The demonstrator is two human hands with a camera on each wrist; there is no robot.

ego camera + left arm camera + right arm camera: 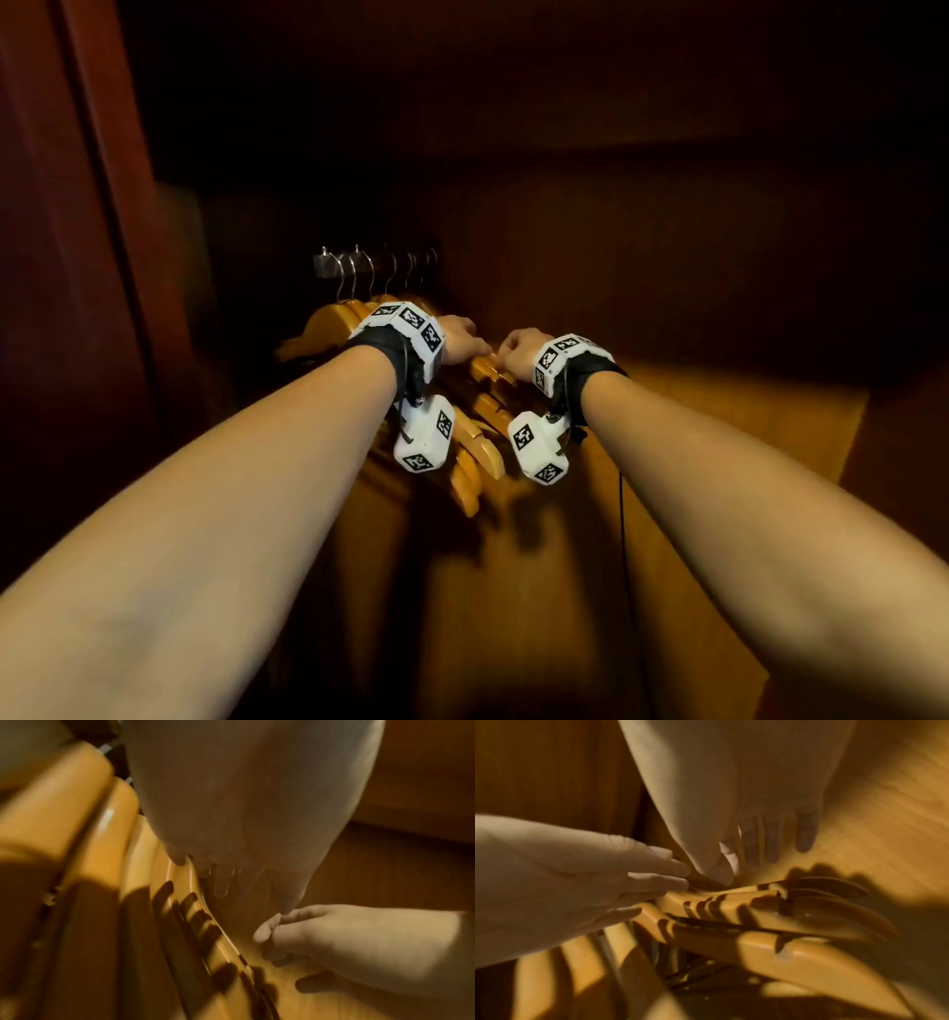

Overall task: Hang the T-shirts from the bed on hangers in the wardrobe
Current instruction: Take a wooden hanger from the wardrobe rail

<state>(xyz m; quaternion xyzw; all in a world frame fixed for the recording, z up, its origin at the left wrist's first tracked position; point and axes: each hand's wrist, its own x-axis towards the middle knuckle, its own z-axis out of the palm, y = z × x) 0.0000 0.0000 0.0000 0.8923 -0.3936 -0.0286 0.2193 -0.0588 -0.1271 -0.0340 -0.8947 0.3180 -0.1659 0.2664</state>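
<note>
Several wooden hangers (482, 452) hang tightly packed on a dark rail (359, 264) inside the wardrobe. My left hand (462, 336) lies on top of the pack with straight fingers, their tips touching the rightmost hanger (185, 902). My right hand (516, 347) is beside it, fingers curled, and pinches the upper edge of that outermost hanger (731, 902) between thumb and fingers. In the right wrist view the left hand (654, 874) comes in from the left and the right hand (744, 845) from above. No T-shirt is in view.
A red-brown wardrobe door (77, 257) stands at the left. The wardrobe's wooden back and side panel (667, 282) closes the right, with a lit wooden surface (744, 426) lower down. The space above the rail is dark.
</note>
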